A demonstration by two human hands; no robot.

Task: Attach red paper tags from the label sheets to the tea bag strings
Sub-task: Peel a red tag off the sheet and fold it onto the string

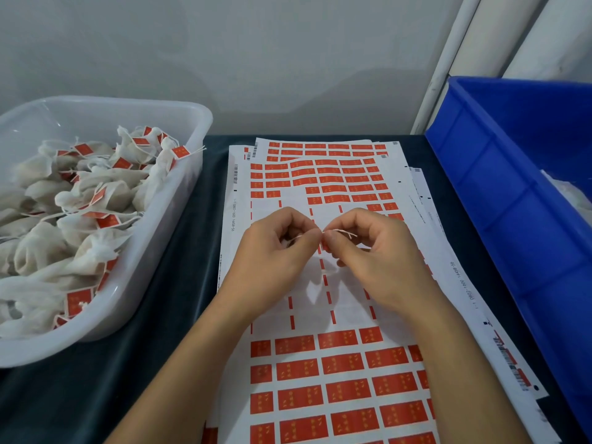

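Folding the red tag (324, 245) squarely over the string (341, 232) calls for keeping the string taut and centred before pressing the adhesive halves together. Left hand (275, 248) and right hand (368, 248) both have fingers curled, pinching string and tag between their meeting fingertips, just above the label sheet (320, 315). Tea bag largely hidden inside the left hand; tagged bags fill the clear tub (179, 193) on the left

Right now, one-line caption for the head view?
Both hands, left hand and right hand, pinch a thin white string above red-and-white label sheets, clear plastic tub of tagged tea bags alongside.
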